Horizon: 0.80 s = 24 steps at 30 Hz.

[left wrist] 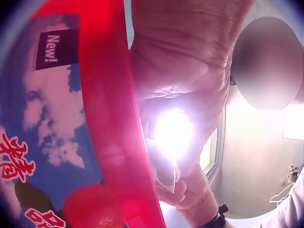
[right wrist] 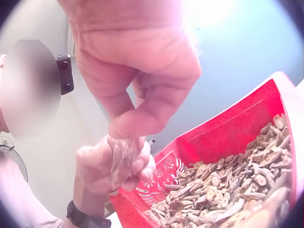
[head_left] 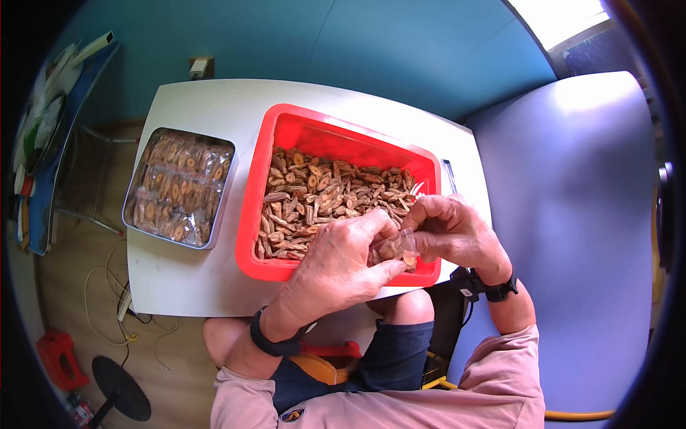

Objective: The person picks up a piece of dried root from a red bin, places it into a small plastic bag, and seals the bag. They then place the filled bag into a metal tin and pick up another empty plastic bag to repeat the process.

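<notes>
A small clear plastic bag (head_left: 391, 249) with a few brown dried slices inside is held over the near right corner of a red plastic box. My left hand (head_left: 332, 261) grips the bag between thumb and fingers. From the other side my right hand (head_left: 457, 229) pinches its top edge, thumb against forefinger, as the right wrist view (right wrist: 137, 102) also shows. Below both hands, dried root slices (head_left: 321, 189) fill the red box (head_left: 251, 236). Glare in the left wrist view hides part of the bag.
Left of the box stands a metal tin (head_left: 227, 207) holding rows of filled small bags (head_left: 175, 189). Both containers sit on a white table (head_left: 193, 286). A teal wall (head_left: 271, 43) lies behind it, and a grey-blue surface (head_left: 572, 214) borders the right side.
</notes>
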Each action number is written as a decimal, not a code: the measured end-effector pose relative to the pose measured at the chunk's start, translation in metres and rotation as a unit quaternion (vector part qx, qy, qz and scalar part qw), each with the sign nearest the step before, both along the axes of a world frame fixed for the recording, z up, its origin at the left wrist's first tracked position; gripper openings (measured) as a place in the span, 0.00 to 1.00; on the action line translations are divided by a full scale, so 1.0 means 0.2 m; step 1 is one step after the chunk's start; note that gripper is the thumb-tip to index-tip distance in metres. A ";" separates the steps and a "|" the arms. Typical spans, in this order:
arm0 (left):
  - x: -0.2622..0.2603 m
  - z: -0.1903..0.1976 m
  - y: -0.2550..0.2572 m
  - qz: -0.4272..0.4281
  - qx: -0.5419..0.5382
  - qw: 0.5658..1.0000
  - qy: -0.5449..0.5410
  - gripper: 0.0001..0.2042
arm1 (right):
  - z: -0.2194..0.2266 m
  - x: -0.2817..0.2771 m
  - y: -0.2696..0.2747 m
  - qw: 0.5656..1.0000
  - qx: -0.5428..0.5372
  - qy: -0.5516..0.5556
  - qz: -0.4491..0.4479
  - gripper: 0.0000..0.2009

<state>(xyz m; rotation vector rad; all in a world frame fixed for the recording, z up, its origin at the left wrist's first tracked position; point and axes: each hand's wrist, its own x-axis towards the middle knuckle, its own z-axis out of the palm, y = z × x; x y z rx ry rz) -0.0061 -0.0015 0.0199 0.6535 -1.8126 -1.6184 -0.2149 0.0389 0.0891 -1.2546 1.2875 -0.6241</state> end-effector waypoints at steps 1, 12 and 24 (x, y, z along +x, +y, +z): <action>0.01 0.02 -0.01 -0.026 0.024 0.999 -0.001 0.13 | 0.01 0.00 0.01 1.000 -0.002 0.002 -0.001 0.10; 0.00 0.00 0.13 -0.177 0.225 0.948 0.137 0.06 | 0.12 0.05 0.27 0.996 -0.024 -0.059 -0.067 0.07; 0.14 0.01 0.76 -0.147 0.333 0.917 0.162 0.08 | 0.05 0.14 0.78 0.991 -0.019 -0.132 -0.007 0.09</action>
